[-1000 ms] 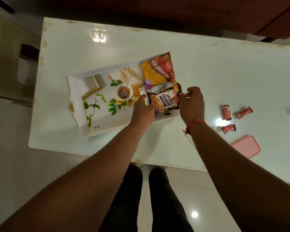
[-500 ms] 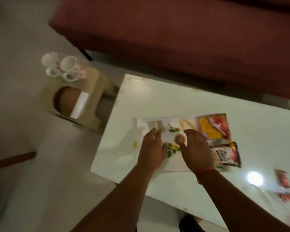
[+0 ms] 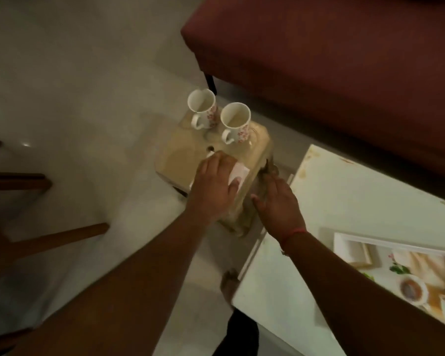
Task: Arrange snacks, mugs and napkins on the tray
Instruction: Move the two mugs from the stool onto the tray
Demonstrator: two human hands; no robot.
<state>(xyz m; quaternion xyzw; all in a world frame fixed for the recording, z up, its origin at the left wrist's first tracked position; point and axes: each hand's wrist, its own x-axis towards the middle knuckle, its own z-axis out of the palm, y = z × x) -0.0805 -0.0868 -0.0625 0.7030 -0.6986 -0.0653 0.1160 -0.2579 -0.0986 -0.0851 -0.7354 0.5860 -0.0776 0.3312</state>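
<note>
Two white mugs with red flower prints, one on the left (image 3: pixel 203 109) and one on the right (image 3: pixel 236 122), stand upright at the far end of a beige plastic stool (image 3: pixel 180 160). A white napkin (image 3: pixel 239 172) lies on the stool, and my left hand (image 3: pixel 215 185) rests flat on it with the thumb over its near corner. My right hand (image 3: pixel 276 201) hovers with straight fingers just right of the stool, holding nothing. The printed tray (image 3: pixel 344 245) sits on the white table at the right edge, partly cut off.
A white table (image 3: pixel 344 196) fills the lower right. A dark red sofa (image 3: pixel 332 60) stands behind the stool and table. Wooden chair legs (image 3: pixel 36 237) reach in from the left. The floor is pale tile.
Both hands left the tray and swung left to the stool. My view turned left with them. My left hand now lies on the napkin. The snack packets are out of view.
</note>
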